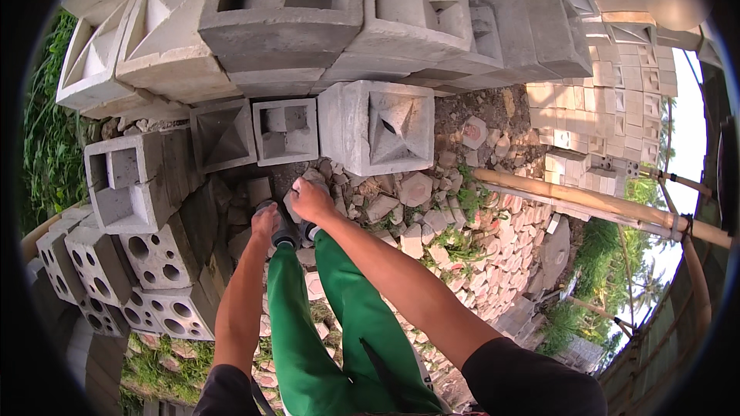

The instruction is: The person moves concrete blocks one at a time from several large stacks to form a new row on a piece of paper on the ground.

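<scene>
Both my arms reach down toward my feet, over stony ground. My left hand (pixel 264 220) is low beside my dark shoe (pixel 284 233), its fingers curled; anything inside them is hidden. Slightly farther and to the right, my right hand (pixel 311 200) is closed, with its knuckles up, next to broken stones. What it holds, if anything, does not show. Just beyond the hands stand a small hollow concrete vent block (pixel 286 158) and, to its right, a larger block with a pyramid-shaped face (pixel 401 129). Another vent block with a triangular recess (pixel 223 134) stands at the left.
Large vent blocks (pixel 281 31) are stacked across the far side. At left are an open-faced block (pixel 123 189) and several blocks with round holes (pixel 158 254). Rubble (pixel 416 189) and loose pavers (pixel 470 285) cover the ground right of me. A bamboo pole (pixel 601 204) crosses the right side.
</scene>
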Motion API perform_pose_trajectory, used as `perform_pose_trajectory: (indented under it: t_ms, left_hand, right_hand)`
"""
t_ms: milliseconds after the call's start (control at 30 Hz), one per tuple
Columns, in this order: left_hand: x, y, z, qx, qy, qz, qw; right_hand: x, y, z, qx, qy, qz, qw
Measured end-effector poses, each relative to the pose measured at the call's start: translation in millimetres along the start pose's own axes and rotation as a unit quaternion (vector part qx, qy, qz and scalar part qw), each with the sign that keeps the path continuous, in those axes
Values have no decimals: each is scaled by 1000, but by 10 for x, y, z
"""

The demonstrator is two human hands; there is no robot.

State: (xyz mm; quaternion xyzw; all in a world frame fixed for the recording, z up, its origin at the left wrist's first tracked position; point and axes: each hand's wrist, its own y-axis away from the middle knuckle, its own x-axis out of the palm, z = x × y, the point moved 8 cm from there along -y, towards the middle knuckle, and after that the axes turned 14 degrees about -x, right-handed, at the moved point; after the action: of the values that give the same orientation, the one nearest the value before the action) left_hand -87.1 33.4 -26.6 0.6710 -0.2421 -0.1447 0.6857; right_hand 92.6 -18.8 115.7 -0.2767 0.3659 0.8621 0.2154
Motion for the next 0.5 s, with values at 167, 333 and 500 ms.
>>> perform_pose_trajectory:
  t_ms: [167,333,500]
  left_hand:
    - [491,-404,-448,-17,59,-6,998]
    - [696,-991,-505,-64,95,25,993]
    - [808,-1285,-628,-35,191,-5,981]
  right_hand:
    - [-226,-1288,-271,11,91,2,996]
    - [-138,-2125,-505,-45,265,31,963]
    - [123,-2396,-350,-288,363,-31,886]
